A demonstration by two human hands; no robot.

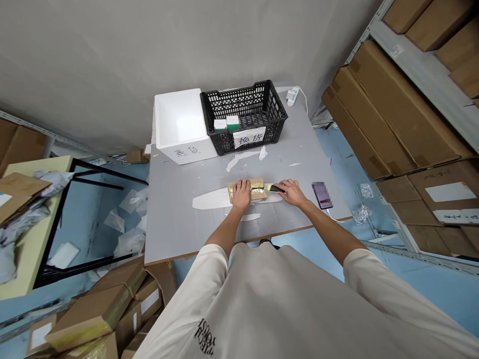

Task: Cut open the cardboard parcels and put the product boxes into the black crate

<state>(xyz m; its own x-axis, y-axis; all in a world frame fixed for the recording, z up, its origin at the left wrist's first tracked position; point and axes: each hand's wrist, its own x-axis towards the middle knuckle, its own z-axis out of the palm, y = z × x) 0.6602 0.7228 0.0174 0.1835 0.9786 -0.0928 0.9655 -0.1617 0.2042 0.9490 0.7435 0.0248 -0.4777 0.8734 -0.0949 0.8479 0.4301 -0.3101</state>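
Note:
A small cardboard box (257, 182) wrapped in shiny tape lies near the front middle of the grey table, with a dark gap along its top. My left hand (241, 194) holds its left part down, fingers curled over the top. In my right hand (292, 191) is a utility knife (276, 188) with a black and yellow handle. It points left, its front end at the right side of the box; the blade tip is too small to make out. Beneath the box, a pale worn patch (209, 199) spreads over the table surface.
Behind the box stand a white foam box (164, 119) and a black crate (277, 124) holding small white-and-green boxes (232, 122). A phone (322, 194) on a cable lies right. Cartons (396, 114) fill the right shelf; more cartons (101, 309) are piled lower left.

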